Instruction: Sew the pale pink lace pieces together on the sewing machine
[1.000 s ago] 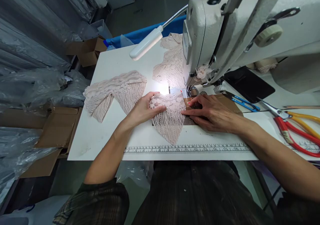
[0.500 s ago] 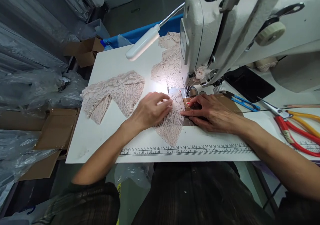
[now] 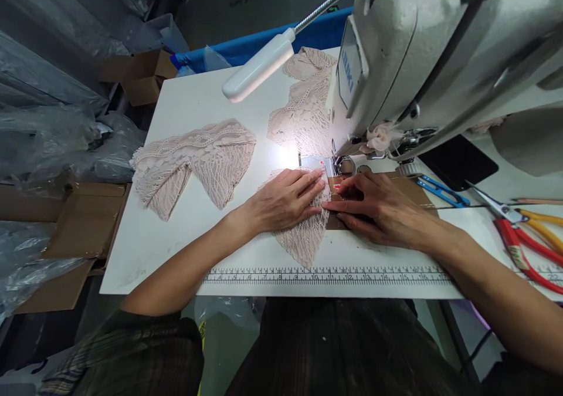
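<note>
A pale pink lace piece (image 3: 303,244) lies beneath my hands, its pointed end toward the ruler and its upper edge beside the presser foot (image 3: 338,165). My left hand (image 3: 285,201) rests flat over the lace, fingers stretched out and pressing it down. With fingers spread, my right hand (image 3: 380,209) touches the lace's right edge with one fingertip; its other fingers rest on a brown strip (image 3: 336,221) on the bed. Whether the lace reaches under the needle I cannot tell. The sewing machine (image 3: 387,44) rises just beyond both hands.
More lace (image 3: 197,155) lies on the table's left, and another lace piece (image 3: 303,114) behind the needle. A lamp (image 3: 259,67) hangs above. Blue thread snips (image 3: 442,190), red-handled scissors (image 3: 512,243) and a black phone (image 3: 460,161) sit right. A printed ruler (image 3: 325,276) runs along the front edge.
My left hand has come down and flattened over the lace, its fingers now reaching farther right. My right hand keeps its place by the lace edge. The camera view has shifted slightly.
</note>
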A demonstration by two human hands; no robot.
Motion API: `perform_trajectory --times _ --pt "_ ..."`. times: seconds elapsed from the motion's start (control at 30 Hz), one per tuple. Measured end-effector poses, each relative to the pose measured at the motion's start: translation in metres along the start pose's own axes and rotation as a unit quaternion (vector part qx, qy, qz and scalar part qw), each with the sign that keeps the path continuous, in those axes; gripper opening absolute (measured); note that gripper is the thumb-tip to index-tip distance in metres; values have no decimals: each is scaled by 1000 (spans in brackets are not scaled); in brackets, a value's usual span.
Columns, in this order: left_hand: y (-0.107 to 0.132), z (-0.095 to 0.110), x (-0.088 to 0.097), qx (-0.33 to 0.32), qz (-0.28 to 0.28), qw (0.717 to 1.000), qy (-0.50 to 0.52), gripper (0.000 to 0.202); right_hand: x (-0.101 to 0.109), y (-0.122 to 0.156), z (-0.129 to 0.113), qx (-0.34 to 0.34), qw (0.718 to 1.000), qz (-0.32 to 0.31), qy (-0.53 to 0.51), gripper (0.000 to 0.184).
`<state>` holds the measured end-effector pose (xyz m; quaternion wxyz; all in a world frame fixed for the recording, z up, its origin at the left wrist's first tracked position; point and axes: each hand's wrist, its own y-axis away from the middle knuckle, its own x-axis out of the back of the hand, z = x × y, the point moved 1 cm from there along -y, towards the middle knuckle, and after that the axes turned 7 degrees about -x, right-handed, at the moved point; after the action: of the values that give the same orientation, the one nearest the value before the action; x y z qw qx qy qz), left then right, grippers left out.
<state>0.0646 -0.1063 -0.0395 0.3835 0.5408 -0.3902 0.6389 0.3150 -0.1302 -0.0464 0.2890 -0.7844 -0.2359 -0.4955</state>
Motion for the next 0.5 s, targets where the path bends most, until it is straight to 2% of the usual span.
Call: perform_trajectory --times 0.2,0.5 --pt "-1 3 1 5 -13 1000 -21 54 -1 0 -1 -2 1000 -5 -2 38" --pt "-6 -2 4 0 -22 999 -40 71 -1 0 -2 -7 1000 -2 11 36"
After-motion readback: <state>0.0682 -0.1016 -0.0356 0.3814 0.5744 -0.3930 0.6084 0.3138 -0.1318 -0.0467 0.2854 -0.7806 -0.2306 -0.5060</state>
